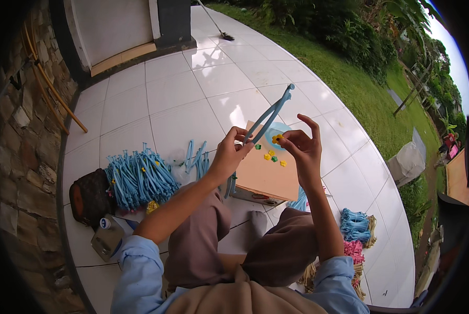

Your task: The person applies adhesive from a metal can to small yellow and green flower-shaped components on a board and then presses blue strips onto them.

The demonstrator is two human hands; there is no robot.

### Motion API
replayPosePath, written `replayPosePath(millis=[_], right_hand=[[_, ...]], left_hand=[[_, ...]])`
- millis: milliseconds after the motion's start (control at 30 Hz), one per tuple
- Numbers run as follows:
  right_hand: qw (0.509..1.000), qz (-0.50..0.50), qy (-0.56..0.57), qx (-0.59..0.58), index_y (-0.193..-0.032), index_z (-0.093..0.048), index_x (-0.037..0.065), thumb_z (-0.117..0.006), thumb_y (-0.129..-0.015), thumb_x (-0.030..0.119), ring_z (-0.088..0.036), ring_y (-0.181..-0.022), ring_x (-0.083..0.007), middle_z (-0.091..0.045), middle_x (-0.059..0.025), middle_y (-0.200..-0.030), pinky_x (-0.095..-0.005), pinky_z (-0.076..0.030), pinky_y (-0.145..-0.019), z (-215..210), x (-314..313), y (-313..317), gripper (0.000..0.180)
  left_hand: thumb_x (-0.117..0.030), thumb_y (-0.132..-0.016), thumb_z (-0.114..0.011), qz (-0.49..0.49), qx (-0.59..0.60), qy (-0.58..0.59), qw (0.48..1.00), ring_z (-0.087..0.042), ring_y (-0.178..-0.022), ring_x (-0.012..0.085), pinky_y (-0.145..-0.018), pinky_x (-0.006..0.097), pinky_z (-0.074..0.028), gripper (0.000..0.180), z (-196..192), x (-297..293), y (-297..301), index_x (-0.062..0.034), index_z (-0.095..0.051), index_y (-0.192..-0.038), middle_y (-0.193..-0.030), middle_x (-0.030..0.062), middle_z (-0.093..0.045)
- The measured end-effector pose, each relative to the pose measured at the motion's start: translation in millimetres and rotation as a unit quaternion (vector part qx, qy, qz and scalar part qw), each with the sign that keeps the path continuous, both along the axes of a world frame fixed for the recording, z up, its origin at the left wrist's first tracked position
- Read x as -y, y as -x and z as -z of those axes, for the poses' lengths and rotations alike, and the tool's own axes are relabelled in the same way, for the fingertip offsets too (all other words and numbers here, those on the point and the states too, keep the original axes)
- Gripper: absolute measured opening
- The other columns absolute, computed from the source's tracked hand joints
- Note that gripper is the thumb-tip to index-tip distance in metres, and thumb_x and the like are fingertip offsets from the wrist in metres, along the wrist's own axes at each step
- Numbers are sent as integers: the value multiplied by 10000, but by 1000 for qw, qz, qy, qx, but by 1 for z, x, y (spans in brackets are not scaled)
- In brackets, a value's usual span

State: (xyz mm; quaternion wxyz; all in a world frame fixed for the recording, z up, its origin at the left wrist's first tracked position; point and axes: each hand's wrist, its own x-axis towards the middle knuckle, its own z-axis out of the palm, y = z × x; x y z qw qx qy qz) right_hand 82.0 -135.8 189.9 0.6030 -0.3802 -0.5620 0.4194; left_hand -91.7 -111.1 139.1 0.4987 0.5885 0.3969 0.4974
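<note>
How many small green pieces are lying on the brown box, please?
2. One green piece appears just right of the left hand; another green piece lies among the yellow pieces. The left hand may hide more.

1. Site: open-air tiled porch (177,86), apparently a home's.
2. White floor tiles (211,58) underfoot, sunlit toward twelve o'clock.
3. Stone-faced wall (12,183) at nine o'clock; pale, door-like panel (111,29) at ten-thirty.
4. Grass lawn (297,47) borders the tiles at one o'clock, shrubs (344,31) beyond.

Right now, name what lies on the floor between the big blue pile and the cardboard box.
In the head view: a smaller cluster of blue strips and some clear plastic.
</note>
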Motion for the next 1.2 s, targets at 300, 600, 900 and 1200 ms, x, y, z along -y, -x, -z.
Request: replayPosePath(millis=[300,600,900,1200], right_hand=[[990,-4,131,-53,-1149,-312,-13,-696,-713,-14,-587,-749,-162,-613,-115,-782,-274,-472,-746,6,-12,-10,581],[978,1,204,-48,-1033,-277,26,-719,-686,-5,-562,-690,-160,-625,-147,-756,-254,-467,-698,2,-16,-13,563],[981,10,196,1,-1002,-278,29,-729,-677,24,-567,-693,-159,-633,-156,-753,-249,-457,-689,9,-18,-11,556],[983,2,181,10,-983,-278,41,-721,-677,13,-573,-710,-175,-634,-163,-761,-263,-457,-709,9,-18,-11,539]], left_hand=[[-91,-801,-645,-29,-76,-2,997,-590,-661,57,-600,198,-460,224,1,6,-11,-40,-428,-778,-794,45,-592],[-87,-773,-685,-27,-34,4,999,-576,-634,33,-544,165,-438,272,-4,4,-13,-40,-417,-776,-778,67,-605],[-111,-732,-711,-41,-4,-15,999,-589,-585,115,-513,249,-453,269,2,3,-13,-2,-467,-752,-690,76,-547],[-102,-737,-707,-34,-3,-13,999,-544,-545,68,-477,228,-414,277,1,4,-14,-11,-445,-736,-641,60,-537]])
